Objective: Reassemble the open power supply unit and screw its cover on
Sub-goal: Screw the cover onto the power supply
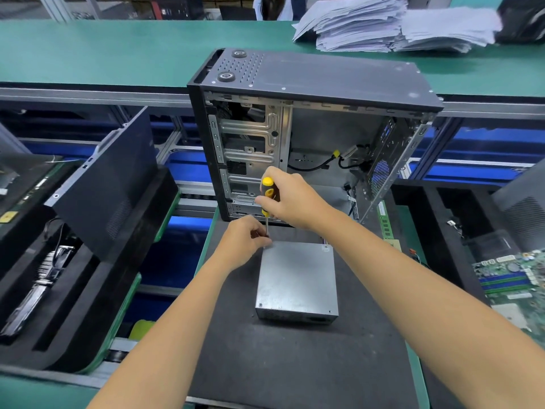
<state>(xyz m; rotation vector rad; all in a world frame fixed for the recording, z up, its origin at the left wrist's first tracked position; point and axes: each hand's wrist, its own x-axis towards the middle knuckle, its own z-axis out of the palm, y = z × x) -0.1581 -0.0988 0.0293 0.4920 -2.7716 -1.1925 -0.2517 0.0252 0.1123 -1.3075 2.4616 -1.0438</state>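
My right hand (290,199) wraps screwdriver (267,199) handle; left hand (246,242) pinches shaft at tip, far-left corner of power supply unit (297,280), cover on, resting on dark mat (295,364). Risk, I judge: tilted driver cams out, screw skitters off.

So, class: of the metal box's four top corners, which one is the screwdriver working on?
The far left corner of the metal box. The screwdriver tip meets it there, beside the left hand; the other three corners stand clear.
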